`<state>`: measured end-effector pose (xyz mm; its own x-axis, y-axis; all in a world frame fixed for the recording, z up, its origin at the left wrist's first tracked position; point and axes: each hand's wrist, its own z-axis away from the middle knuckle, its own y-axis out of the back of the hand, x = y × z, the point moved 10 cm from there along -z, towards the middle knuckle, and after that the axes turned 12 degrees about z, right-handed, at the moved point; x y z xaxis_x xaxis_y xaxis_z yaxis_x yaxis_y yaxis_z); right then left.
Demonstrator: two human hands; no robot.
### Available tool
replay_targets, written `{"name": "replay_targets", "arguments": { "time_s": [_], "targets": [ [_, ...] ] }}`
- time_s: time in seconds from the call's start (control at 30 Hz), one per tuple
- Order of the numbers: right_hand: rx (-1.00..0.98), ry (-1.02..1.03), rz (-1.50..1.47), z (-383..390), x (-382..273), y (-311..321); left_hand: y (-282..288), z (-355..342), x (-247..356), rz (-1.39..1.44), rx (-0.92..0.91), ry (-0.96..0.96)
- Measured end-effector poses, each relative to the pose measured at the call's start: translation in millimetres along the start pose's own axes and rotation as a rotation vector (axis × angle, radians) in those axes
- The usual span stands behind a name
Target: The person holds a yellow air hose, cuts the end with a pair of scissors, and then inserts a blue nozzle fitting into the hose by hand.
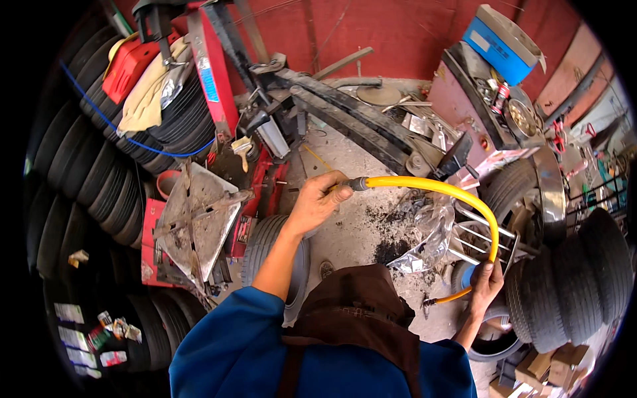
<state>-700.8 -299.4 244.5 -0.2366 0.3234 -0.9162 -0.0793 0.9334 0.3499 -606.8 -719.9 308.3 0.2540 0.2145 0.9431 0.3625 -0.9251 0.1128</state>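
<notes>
A yellow hose [431,184] arcs between my two hands, bowed up and away from me. My left hand [320,202] is closed round one end of it, just behind a dark metal fitting [359,184]. Lower on the right, my right hand [488,284] grips the hose farther along. Past that hand a short orange-yellow length [454,296] runs left to a small metal connector [428,304]. Both forearms reach out from blue sleeves, and a brown apron [352,305] covers the front of my body.
A tyre changer with a metal turntable [199,222] and red post [212,73] stands left. Stacked tyres [86,146] line the left side; more tyres [570,278] lean at right. A cluttered cabinet [464,109] carries a blue box [501,43]. Black debris [391,249] litters the floor.
</notes>
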Motion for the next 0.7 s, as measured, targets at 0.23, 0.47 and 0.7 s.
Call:
{"name": "replay_targets", "arguments": {
  "time_s": [0.23, 0.47, 0.7],
  "targets": [
    [-0.476, 0.351, -0.116, -15.3, -137.0, -173.0, 155.0, 208.1, 83.2, 0.161, 0.786, -0.197],
    [-1.019, 0.731, -0.336, 103.1, -287.3, -306.4, 201.0, 381.1, 160.7, 0.307, 1.167, -0.476],
    [-1.295, 0.788, -0.516, 209.1, -352.4, -341.5, 165.4, 473.9, 245.6, 0.363, 1.228, -0.562]
  ]
}}
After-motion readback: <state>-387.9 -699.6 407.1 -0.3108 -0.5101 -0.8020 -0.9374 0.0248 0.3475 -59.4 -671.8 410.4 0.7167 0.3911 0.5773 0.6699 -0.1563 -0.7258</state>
